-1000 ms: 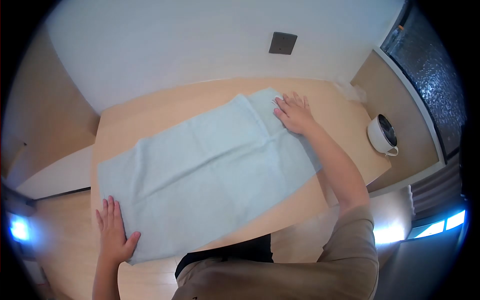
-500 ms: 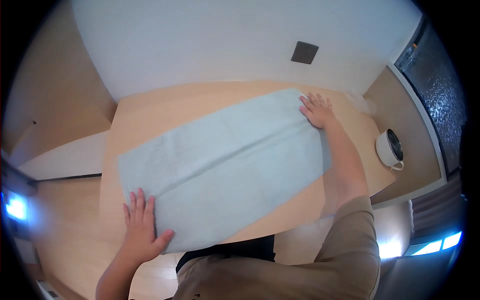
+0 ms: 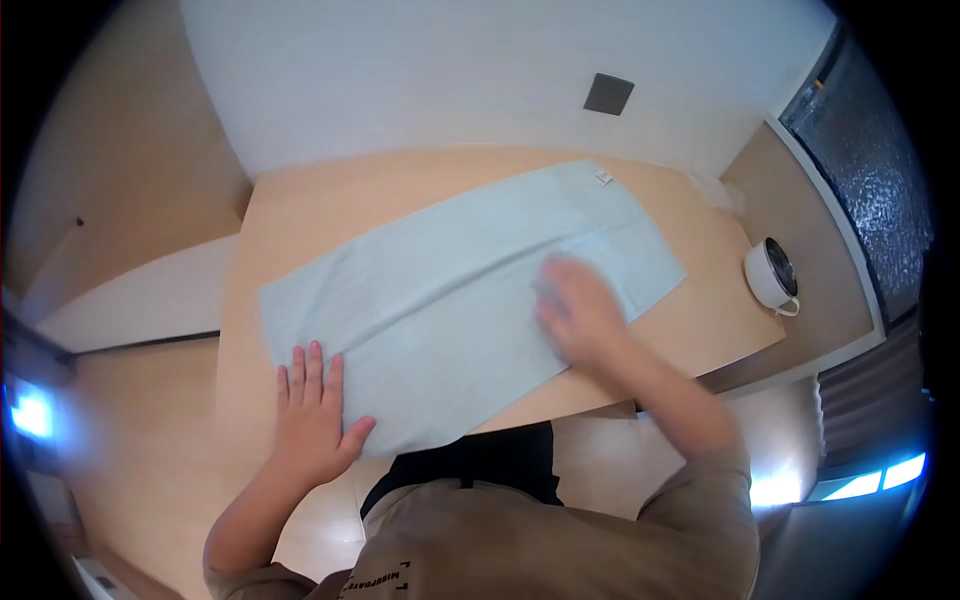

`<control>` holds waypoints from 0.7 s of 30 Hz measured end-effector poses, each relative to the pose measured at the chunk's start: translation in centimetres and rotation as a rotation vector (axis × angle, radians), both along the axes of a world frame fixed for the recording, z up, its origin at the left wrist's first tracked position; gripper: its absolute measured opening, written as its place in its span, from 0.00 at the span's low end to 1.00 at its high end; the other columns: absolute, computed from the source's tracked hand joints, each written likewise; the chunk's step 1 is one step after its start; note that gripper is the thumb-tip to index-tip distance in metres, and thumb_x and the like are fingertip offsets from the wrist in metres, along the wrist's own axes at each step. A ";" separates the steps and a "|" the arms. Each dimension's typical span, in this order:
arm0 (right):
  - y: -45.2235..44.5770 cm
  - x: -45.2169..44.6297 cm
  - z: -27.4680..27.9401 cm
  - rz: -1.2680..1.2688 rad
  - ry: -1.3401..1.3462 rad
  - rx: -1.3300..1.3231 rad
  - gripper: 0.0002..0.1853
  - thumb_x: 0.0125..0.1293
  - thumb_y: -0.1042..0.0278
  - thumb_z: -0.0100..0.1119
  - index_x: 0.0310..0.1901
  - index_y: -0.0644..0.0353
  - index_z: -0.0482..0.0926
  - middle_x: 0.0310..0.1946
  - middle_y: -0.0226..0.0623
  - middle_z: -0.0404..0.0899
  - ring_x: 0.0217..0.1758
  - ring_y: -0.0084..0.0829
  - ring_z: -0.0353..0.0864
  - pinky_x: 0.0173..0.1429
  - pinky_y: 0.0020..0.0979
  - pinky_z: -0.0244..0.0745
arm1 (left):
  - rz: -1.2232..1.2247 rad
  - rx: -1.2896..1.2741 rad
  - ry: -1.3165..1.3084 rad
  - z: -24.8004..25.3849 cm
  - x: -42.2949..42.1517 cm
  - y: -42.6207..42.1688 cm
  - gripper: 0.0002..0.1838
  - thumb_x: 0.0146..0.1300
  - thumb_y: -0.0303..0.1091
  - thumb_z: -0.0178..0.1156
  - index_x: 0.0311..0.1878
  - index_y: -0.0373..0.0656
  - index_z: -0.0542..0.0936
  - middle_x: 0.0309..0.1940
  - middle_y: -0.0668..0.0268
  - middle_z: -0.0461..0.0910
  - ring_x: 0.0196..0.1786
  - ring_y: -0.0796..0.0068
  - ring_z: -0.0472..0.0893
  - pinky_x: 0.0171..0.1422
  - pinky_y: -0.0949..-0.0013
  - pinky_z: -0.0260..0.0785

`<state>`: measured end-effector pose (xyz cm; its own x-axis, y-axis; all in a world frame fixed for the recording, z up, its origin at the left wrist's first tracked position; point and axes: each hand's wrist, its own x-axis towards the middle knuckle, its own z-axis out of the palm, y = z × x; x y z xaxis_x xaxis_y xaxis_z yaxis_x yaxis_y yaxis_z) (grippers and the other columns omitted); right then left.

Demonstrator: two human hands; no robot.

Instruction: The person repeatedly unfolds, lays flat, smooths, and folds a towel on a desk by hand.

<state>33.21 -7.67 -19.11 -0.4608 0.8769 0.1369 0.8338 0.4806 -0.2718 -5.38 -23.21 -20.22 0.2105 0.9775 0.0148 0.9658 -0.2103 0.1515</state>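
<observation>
A pale blue-green towel (image 3: pixel 440 300) lies spread slantwise over a light wooden table (image 3: pixel 330 210), with a long crease along its middle. A small white label (image 3: pixel 603 178) shows at its far right corner. My left hand (image 3: pixel 315 425) rests open at the near left end, fingers apart and the palm partly past the towel's edge. Over the right half of the towel is my right hand (image 3: pixel 580 310), smeared by motion. Its fingers are too blurred to show whether they grip any cloth.
A white mug-like pot (image 3: pixel 770 278) with a handle stands at the table's right side, beside a low wooden panel (image 3: pixel 790 200). A crumpled translucent item (image 3: pixel 718 192) lies in the far right corner. Behind the table rises a white wall (image 3: pixel 420 80) with a dark square plate (image 3: pixel 608 94).
My right hand has left the far right corner and come back toward me over the towel, uncovering the label. My left hand stays at the near left end.
</observation>
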 end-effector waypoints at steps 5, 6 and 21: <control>-5.5 0.4 -1.2 0.119 -0.286 0.017 0.37 0.69 0.53 0.53 0.77 0.57 0.57 0.79 0.47 0.53 0.81 0.54 0.50 0.80 0.55 0.47 | -0.062 -0.028 -0.005 1.0 2.9 -3.9 0.52 0.60 0.63 0.60 0.75 0.31 0.58 0.76 0.33 0.49 0.77 0.28 0.49 0.78 0.33 0.41; -4.3 2.4 -0.2 0.203 -0.294 -0.046 0.36 0.71 0.51 0.51 0.77 0.55 0.59 0.79 0.45 0.53 0.82 0.52 0.48 0.82 0.55 0.43 | -0.138 -0.061 -0.019 2.3 3.0 -4.5 0.53 0.59 0.64 0.61 0.75 0.31 0.58 0.76 0.33 0.49 0.77 0.28 0.50 0.77 0.34 0.44; -23.7 1.7 -11.3 -0.411 0.792 -0.233 0.29 0.53 0.63 0.77 0.55 0.59 0.75 0.55 0.41 0.76 0.59 0.35 0.74 0.58 0.37 0.71 | -0.657 0.343 -0.021 0.0 -2.3 -0.7 0.24 0.48 0.32 0.68 0.52 0.46 0.81 0.53 0.64 0.79 0.54 0.63 0.76 0.58 0.55 0.66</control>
